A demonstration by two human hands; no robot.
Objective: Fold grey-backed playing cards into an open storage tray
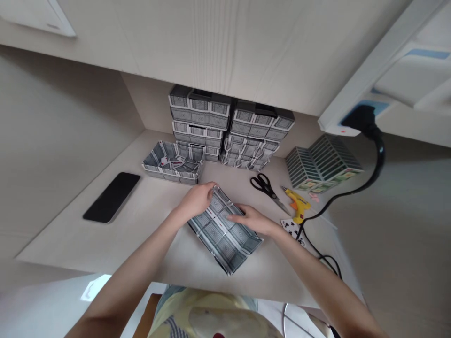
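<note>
A shallow box made of playing cards [225, 230], grey patterned backs showing, sits tilted at an angle near the desk's front edge. My left hand [198, 201] is closed on its far left corner, thumb on the rim. Along the far right side, my right hand [254, 219] grips the wall, with its fingers partly hidden behind it and the thumb reaching inside. Close to the right hand lie black-handled scissors [265, 186], a yellow glue gun [298, 204] and some playing cards with clubs [291, 228].
Another card box [172, 176] holding loose pieces stands behind my left hand. Stacked card boxes [200, 112] line the back, beneath a low shelf [218, 47]. A phone [112, 197] lies left. Card stacks [322, 162] and a black cable [379, 155] are on the right.
</note>
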